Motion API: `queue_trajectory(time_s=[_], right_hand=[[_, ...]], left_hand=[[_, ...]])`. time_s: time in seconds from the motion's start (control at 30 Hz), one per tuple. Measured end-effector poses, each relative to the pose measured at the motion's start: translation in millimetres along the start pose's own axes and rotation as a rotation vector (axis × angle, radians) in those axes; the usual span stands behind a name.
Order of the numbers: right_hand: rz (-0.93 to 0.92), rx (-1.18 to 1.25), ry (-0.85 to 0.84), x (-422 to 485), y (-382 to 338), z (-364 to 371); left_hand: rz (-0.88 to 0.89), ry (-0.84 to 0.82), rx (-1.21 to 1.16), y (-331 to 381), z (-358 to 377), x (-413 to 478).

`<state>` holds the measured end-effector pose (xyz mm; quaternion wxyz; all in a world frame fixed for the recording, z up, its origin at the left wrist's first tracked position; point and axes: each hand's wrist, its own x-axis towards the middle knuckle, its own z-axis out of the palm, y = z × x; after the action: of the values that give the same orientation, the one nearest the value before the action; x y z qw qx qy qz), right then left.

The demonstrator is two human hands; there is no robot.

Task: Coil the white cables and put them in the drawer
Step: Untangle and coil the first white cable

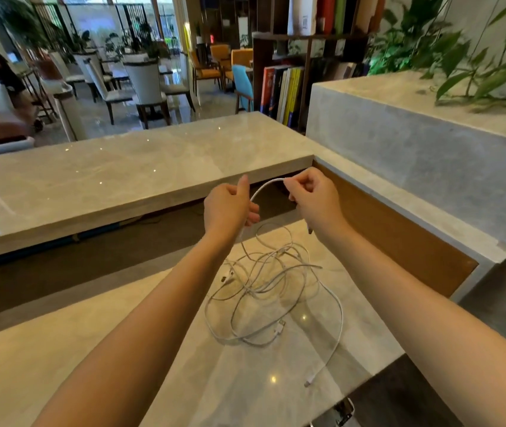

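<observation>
step: starting a coil | left hand (230,208) and right hand (313,195): fingers pinched closed on one white cable (265,186), arched between them | white cables (270,291): tangled on tabletop (97,340) | risk: pulling could tighten the tangle or drag the rest off the edge

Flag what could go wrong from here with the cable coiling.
The held cable, arched between the left hand and right hand, runs down into a tangled pile; pulling may tighten knots or drag the pile along. A loose connector lies near the counter edge and might slip off.
</observation>
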<state>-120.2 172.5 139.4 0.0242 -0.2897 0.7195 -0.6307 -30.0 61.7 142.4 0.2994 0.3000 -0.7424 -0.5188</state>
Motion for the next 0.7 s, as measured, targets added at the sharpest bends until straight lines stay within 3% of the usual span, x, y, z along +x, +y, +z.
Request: queue_trajectory(time_s=[0.13, 0.23, 0.3, 0.37, 0.43, 0.5, 0.57, 0.7], right_hand=[[-0.073, -0.061, -0.075, -4.5, -20.3, -4.9], [-0.095, -0.085, -0.190, -6.3, -31.1, -12.5], [-0.105, -0.110, -0.226, -4.4, -37.7, -19.5], [-0.163, -0.182, -0.130, 3.7, -43.6, -27.1], [-0.247, -0.230, -0.086, 15.3, -53.2, -33.6], [-0.283, -0.257, -0.215, 24.1, -64.3, -35.2], [-0.247, -0.153, -0.303, 26.6, -71.8, -32.7], [-0.121, 0.081, -0.185, 23.7, -66.7, -36.7]], left_hand=[[-0.134, -0.210, -0.083, 33.4, 1.9, 5.0], [-0.162, -0.234, -0.231, 57.1, -2.4, 10.7], [-0.139, -0.227, -0.291, 70.5, -5.1, 13.0], [-0.083, -0.252, -0.289, 84.1, -8.7, 10.8], [0.001, -0.380, -0.268, 96.5, -15.0, 7.3], [0.096, -0.565, -0.273, 105.1, -22.5, 5.8], [0.150, -0.679, -0.342, 110.0, -29.8, 7.7], [0.154, -0.745, -0.512, 105.0, -43.8, 15.9]])
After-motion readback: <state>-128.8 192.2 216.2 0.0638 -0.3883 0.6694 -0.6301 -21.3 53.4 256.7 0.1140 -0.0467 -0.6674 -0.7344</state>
